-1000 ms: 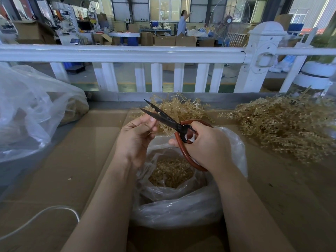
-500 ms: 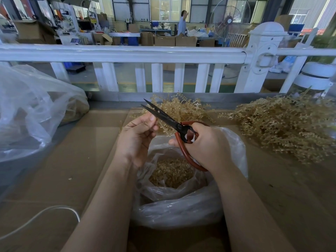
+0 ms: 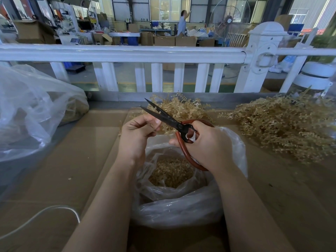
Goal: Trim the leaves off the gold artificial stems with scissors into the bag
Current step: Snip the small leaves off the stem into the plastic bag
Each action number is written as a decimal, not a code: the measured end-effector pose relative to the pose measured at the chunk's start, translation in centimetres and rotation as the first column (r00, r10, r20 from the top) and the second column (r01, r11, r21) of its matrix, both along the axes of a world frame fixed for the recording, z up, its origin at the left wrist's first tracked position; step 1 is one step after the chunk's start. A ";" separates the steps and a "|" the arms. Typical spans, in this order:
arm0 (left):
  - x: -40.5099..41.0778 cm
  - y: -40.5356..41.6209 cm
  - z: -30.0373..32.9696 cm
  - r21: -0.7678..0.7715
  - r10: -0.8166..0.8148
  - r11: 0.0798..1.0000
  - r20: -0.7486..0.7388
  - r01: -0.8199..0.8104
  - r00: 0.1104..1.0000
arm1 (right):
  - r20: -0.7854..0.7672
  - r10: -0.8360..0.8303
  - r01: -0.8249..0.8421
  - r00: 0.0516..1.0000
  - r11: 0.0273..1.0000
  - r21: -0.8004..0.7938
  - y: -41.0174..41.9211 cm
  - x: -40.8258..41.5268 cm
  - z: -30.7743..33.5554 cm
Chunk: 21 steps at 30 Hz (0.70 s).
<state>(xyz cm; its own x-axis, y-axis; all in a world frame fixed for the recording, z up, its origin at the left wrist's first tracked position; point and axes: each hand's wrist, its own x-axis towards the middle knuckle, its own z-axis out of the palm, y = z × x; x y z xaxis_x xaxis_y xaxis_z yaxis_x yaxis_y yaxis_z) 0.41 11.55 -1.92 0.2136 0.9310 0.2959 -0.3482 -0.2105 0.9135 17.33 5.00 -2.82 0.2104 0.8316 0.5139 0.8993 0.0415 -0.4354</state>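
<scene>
Judging by the bag, already holding many gold clippings, we are midway. Our right hand grips the parted scissors, our left hand pinches a stem, and a large pile remains untrimmed.

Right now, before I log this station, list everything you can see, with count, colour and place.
Red-handled black-bladed scissors: one, blades parted, above the bag, in the right hand.
Clear plastic bag of gold trimmings: one, centre, open below the hands.
Gold artificial stem: one, pinched by the left hand beside the blades.
Small gold stem pile: one, behind the scissors.
Large gold stem pile: one, right.
Big clear plastic bag: one, left.
Brown cardboard work surface: under everything.
White cable: one, lower left.
White railing: one, across the back.
White-lidded jar: one, far right.
Distant person: one, background.
Left hand: pinching the stem.
Right hand: gripping the scissor handles.
</scene>
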 end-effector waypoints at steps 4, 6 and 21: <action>0.0 0.1 -0.1 0.012 -0.008 1.000 0.006 0.008 1.000 | -0.002 -0.004 0.004 1.000 1.000 -0.014 0.2 0.1 -0.1; 0.0 0.0 -0.1 0.010 -0.016 1.000 0.016 0.016 1.000 | 0.006 -0.011 0.011 1.000 1.000 -0.008 0.2 0.1 -0.2; 0.2 -0.1 0.1 0.050 0.106 0.993 0.075 -0.110 0.992 | -0.020 0.004 -0.004 1.000 1.000 -0.004 0.2 0.1 -0.3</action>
<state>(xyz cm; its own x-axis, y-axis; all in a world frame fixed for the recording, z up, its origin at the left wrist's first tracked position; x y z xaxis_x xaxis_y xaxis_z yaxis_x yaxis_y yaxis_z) 0.61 11.44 -1.77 0.0889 0.9297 0.3575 -0.3849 -0.2990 0.8732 17.46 5.22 -3.09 0.2171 0.8345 0.5065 0.8902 0.0435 -0.4534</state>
